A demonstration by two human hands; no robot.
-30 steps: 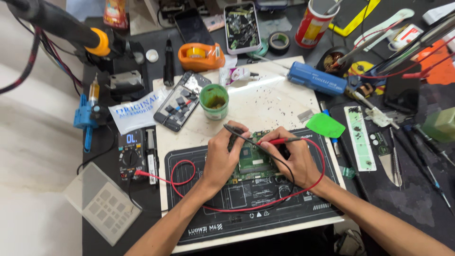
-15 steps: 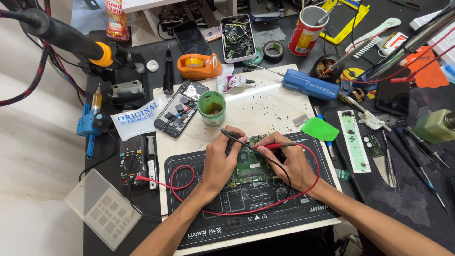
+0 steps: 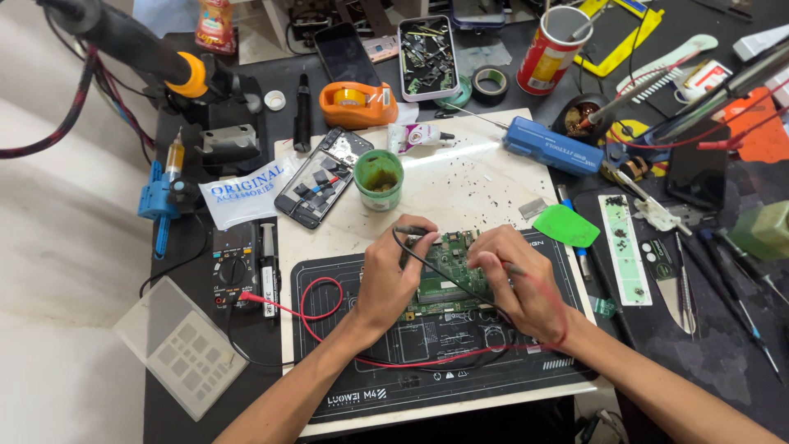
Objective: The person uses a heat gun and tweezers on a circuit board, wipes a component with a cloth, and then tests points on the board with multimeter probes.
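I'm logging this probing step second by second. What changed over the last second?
The right hand drew its red probe down under the fingers, closer over the green circuit board. The left hand kept the black probe at the board's upper left. The multimeter stayed put.

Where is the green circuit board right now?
In the head view, the circuit board lies on the dark work mat at centre, between the left hand and right hand, just below the small green cup.
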